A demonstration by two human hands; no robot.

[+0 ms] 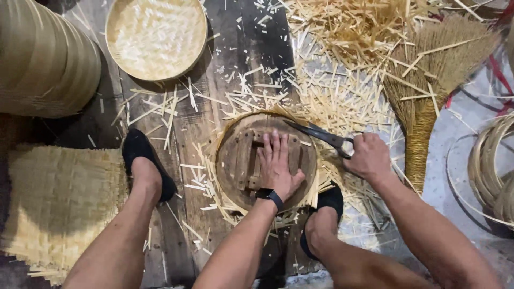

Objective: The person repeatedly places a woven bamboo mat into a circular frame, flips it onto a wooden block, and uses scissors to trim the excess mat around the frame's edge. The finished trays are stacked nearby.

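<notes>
My left hand (277, 167) presses flat, fingers spread, on a round wooden mould (235, 155) that lies on a woven bamboo mat whose strip ends stick out all around its rim. A dark band sits on that wrist. My right hand (368, 156) grips the handles of large dark shears (316, 132), whose blades reach left along the mould's upper right edge, over the protruding strips. My two feet in black slippers rest on the floor, one to the left of the mould and one below it on the right.
A stack of woven bamboo mats (59, 203) lies at the left. A tall stack of round baskets (45, 59) and one shallow woven tray (156, 36) stand at the top left. Cut bamboo strips (342, 64) litter the floor. A straw broom (428, 85) and bamboo hoops (490, 166) lie at the right.
</notes>
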